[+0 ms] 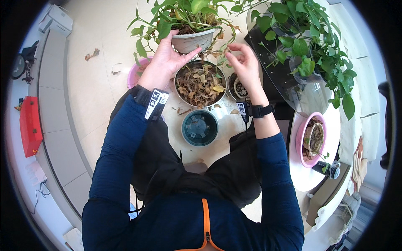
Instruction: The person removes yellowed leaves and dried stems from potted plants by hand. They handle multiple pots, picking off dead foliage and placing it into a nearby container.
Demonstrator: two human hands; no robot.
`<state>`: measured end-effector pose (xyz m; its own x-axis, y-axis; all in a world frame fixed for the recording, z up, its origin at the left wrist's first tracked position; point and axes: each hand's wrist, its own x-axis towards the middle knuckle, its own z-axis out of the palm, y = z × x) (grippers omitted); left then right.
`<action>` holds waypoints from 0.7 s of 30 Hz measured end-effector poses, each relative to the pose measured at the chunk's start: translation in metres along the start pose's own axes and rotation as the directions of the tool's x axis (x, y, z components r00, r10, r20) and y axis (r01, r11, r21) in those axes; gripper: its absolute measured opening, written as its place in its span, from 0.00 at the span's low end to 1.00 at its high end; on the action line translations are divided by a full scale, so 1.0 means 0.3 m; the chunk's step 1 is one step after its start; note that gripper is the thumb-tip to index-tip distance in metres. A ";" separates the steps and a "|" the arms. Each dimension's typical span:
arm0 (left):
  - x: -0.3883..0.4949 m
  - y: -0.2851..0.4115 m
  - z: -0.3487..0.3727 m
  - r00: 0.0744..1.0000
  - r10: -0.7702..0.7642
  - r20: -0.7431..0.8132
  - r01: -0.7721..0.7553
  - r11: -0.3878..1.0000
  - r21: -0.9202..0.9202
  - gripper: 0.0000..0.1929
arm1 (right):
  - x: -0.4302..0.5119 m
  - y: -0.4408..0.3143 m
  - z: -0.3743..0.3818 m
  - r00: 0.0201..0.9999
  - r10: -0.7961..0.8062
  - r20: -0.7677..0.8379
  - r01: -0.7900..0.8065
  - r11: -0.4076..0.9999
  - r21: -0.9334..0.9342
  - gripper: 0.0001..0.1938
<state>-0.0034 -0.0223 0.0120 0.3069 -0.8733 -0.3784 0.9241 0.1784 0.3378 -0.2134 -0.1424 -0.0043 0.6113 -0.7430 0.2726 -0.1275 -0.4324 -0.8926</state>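
A leafy green vine plant [188,15] grows in a pale oval pot [194,41], with some brown, withered leaves hanging from it. My left hand [169,56] supports this pot at its left side, thumb and fingers spread around it. Right of the pot, my right hand [240,58] pinches a thin withered stem or leaf between thumb and forefinger. Below both hands stands a round metal-rimmed container full of dry brown leaves [200,84], one yellow leaf among them. An empty dark green plastic pot [199,128] stands between my knees.
A pink basin [133,75] is partly behind my left forearm. A small pot of soil [240,88] sits by my right wrist. At right, trailing vines [301,47] hang over a dark glass-topped table [270,50]; another pink basin [298,139] holds a pot. Dry leaf scraps [92,54] lie on the floor.
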 end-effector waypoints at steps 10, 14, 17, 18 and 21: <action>-0.022 -0.028 0.007 0.993 -0.121 0.011 0.118 0.981 0.155 0.37 | 0.033 0.011 0.010 0.970 0.227 0.080 -0.225 0.736 0.639 0.12; -0.020 -0.017 0.009 0.994 -0.101 0.035 0.095 0.986 0.139 0.37 | 0.030 0.031 -0.007 0.956 0.275 0.102 -0.262 0.644 0.719 0.11; -0.022 -0.020 0.011 0.996 -0.091 0.022 0.087 0.987 0.139 0.37 | 0.023 0.044 0.001 0.926 0.370 0.077 -0.285 0.550 0.785 0.10; -0.023 -0.022 0.011 0.997 -0.076 0.022 0.073 0.989 0.131 0.37 | 0.022 0.048 0.002 0.907 0.419 0.045 -0.274 0.506 0.818 0.10; -0.024 -0.019 0.011 0.998 -0.049 0.030 0.046 0.993 0.106 0.37 | 0.022 0.058 -0.010 0.908 0.418 0.038 -0.310 0.609 0.730 0.10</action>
<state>-0.0116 -0.0184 0.0156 0.2539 -0.8944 -0.3682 0.9078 0.0890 0.4098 -0.2139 -0.1563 -0.0170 0.5310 -0.8359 -0.1391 0.3030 0.3406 -0.8901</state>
